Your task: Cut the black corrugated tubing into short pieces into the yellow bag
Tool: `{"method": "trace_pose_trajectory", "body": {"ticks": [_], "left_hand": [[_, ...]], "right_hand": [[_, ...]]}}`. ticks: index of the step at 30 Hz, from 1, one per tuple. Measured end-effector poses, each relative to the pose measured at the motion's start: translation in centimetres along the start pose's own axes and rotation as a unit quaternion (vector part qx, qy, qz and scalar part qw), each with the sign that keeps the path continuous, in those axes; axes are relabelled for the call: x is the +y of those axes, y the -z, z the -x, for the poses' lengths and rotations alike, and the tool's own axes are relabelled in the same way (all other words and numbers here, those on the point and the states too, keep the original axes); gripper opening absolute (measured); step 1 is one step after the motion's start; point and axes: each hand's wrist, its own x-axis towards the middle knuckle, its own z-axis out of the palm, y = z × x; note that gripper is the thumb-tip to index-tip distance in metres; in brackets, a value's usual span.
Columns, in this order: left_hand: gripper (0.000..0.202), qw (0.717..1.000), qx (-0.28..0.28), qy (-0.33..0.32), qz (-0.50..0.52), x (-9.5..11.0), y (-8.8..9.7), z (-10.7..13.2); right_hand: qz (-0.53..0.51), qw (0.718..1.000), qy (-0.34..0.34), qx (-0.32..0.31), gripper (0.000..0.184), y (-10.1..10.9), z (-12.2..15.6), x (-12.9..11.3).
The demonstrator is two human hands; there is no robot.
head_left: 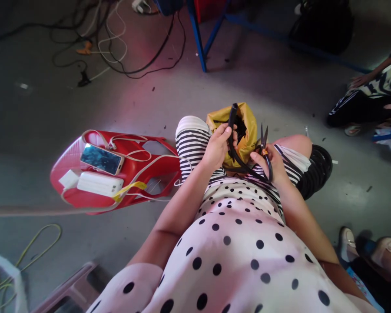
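Note:
My left hand [220, 144] is closed round a thick black tube or strip [232, 119], whose upper end points away from me. The rest of it bends down across my lap toward the right. In my right hand [273, 163] is a pair of scissors [264, 137], blades pointing away and slightly apart, with black handles and an orange part at the pivot. A yellow bag [247, 115] stands with its mouth open between my knees, just beyond both hands. Dark pieces lie inside it. Beside my right knee is a coil of black tubing [322, 167].
To the left a red stool [140, 167] carries a phone [101, 159], a white power bank [99, 184] and cords. Tangled cables [117, 56] lie on the floor ahead, near a blue metal frame [198, 39]. Another person [374, 87] sits at the right; shoes [348, 243] show below.

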Motion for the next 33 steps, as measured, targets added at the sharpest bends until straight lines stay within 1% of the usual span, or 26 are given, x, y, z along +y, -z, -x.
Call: {"method": "trace_pose_trajectory", "body": {"ticks": [3,6,9,11,15,18,25,28,33], "left_hand": [[0.049,0.999,-0.010,-0.046,-0.021,0.1,0.1,0.9],[0.049,0.993,-0.003,-0.094,-0.065,0.0,-0.2,1.7],[0.045,0.981,0.006,-0.140,-0.133,0.1,-0.7,2.1],[0.042,0.970,0.011,-0.158,-0.183,0.1,-0.8,2.3],[0.033,0.952,0.011,-0.179,-0.248,0.1,-0.7,2.3],[0.030,0.946,0.014,-0.185,-0.267,-0.1,-0.6,2.3],[0.023,0.937,0.007,-0.191,-0.292,0.1,-0.5,2.3],[0.024,0.926,-0.012,-0.194,-0.325,0.2,-0.3,2.1],[0.028,0.904,-0.077,-0.215,-0.362,0.1,0.5,1.3]], "right_hand": [[0.039,0.999,0.024,-0.011,0.066,0.0,0.5,-0.5],[0.084,0.996,0.015,-0.024,0.063,-0.3,0.8,-0.9],[0.084,0.996,0.001,-0.036,0.062,-0.7,0.9,-1.1],[0.067,0.997,0.002,-0.040,0.060,-0.9,0.9,-1.0],[0.050,0.998,-0.002,-0.040,0.057,-0.9,0.9,-1.0],[0.073,0.997,-0.014,-0.035,0.058,-0.8,0.9,-1.2],[0.098,0.994,-0.014,-0.036,0.058,-0.8,0.8,-1.2],[0.103,0.994,-0.016,-0.040,0.059,-0.5,0.6,-1.2],[0.129,0.989,-0.020,-0.067,0.064,0.1,-0.3,-0.8]]}}
